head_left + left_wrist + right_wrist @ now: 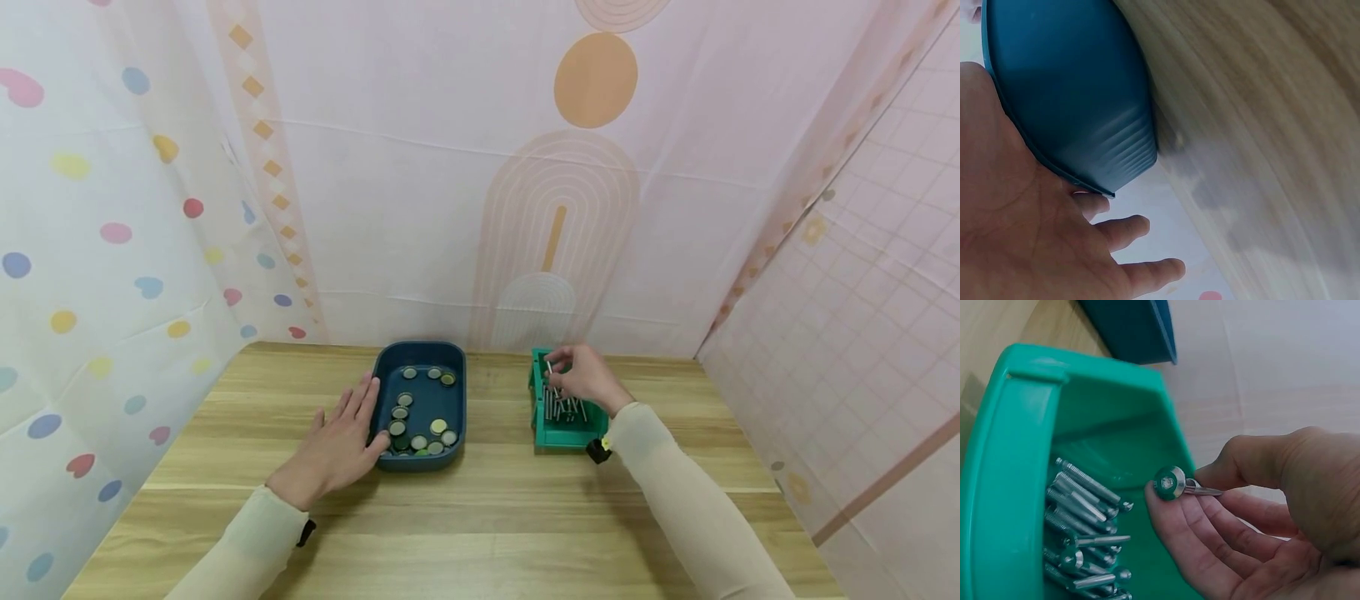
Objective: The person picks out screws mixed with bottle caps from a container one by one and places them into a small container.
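My right hand (588, 379) is over the green bin (570, 439), pinching a silver bolt (1169, 482) between thumb and fingers. In the right wrist view the bolt's round head has a hex socket and faces the camera; the fingers partly hide its shank. Below it, several more silver bolts (1088, 506) lie in a loose pile in the bin. With fingers stretched out, my left hand (337, 442) rests along the left rim of the dark blue tray (420, 464). Its palm is against the tray's edge in the left wrist view. Several bottle caps (400, 412) lie in the tray.
The tray and bin stand side by side on a wooden table (495, 500), with a strip of tabletop between them. A patterned cloth (405, 208) hangs behind the table's far edge, and further cloths hang at left and right.
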Available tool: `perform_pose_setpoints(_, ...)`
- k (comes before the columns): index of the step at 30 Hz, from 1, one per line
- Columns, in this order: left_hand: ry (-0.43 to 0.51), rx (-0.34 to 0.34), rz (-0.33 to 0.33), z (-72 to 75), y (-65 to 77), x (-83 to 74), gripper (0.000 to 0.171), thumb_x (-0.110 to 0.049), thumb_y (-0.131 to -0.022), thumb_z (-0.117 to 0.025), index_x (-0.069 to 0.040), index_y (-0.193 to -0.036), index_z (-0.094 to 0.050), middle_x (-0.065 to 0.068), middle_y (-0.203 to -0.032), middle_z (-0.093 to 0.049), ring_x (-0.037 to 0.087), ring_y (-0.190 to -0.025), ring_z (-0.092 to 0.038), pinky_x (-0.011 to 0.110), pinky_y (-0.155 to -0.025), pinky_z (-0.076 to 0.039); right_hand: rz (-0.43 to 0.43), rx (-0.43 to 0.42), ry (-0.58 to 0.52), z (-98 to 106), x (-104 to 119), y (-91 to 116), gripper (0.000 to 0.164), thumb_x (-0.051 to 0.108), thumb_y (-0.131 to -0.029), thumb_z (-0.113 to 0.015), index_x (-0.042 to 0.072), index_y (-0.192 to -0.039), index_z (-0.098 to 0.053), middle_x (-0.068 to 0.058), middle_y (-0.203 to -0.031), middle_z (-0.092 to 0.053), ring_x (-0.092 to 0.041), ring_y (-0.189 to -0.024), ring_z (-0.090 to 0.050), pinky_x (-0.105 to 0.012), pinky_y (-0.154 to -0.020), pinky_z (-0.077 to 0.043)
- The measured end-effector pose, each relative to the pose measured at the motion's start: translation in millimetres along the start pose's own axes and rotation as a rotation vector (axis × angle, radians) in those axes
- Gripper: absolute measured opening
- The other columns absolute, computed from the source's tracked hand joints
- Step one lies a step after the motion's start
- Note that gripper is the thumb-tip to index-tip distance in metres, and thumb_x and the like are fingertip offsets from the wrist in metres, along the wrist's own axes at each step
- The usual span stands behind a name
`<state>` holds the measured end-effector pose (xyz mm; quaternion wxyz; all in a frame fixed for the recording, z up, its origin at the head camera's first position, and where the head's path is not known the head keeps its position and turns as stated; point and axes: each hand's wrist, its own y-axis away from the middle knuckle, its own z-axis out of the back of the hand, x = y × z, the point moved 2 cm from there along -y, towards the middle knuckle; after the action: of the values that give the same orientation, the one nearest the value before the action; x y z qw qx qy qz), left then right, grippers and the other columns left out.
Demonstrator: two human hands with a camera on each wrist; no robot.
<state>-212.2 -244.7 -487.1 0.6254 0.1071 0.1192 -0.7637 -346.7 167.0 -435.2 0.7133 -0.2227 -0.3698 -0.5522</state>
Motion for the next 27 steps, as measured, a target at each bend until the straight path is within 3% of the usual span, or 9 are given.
perform_pose_setpoints(5,-0.003,-0.002,-0.001,0.0,-0.2,0.0,0.089,-0.042,-0.119,-0.059,0.000,-0.186,-0.018,0.025,-0.196,-0.014,0.061,-0.175,-0.030,0.095,-0.128,-0.029,-0.010,-0.015,0.028,-3.4,-4.8,-5.1,0.037,0.004,-0.108,-0.076,-0.004,-0.144,-0.076,-0.021,-0.123,-0.080,-0.021,-0.078,-0.079,-0.050,-0.086,-0.073)
perform_pose_setpoints(13,-0.005,0.000,0.002,-0.6,-0.5,0.0,0.089,-0.042,-0.119,-0.059,-0.001,-0.186,-0.018,0.024,-0.196,-0.014,0.061,-0.175,-0.030,0.095,-0.127,-0.029,0.012,-0.018,0.067,-10.5,-4.0,-12.2,0.036,0.000,-0.107,-0.076,-0.010,-0.142,-0.075,-0.025,-0.120,-0.080,-0.029,-0.086,-0.085,-0.037,-0.078,-0.073)
perform_pose_setpoints(27,0.006,0.007,0.004,-0.3,-0.1,-0.9,0.090,-0.042,-0.118,-0.059,0.000,-0.186,-0.016,0.024,-0.196,-0.013,0.060,-0.176,-0.028,0.095,-0.128,-0.028,-0.034,-0.023,0.104,-18.3,-6.3,-18.2,0.037,-0.002,-0.108,-0.076,-0.011,-0.144,-0.073,-0.029,-0.125,-0.081,-0.034,-0.097,-0.088,-0.041,-0.083,-0.075)
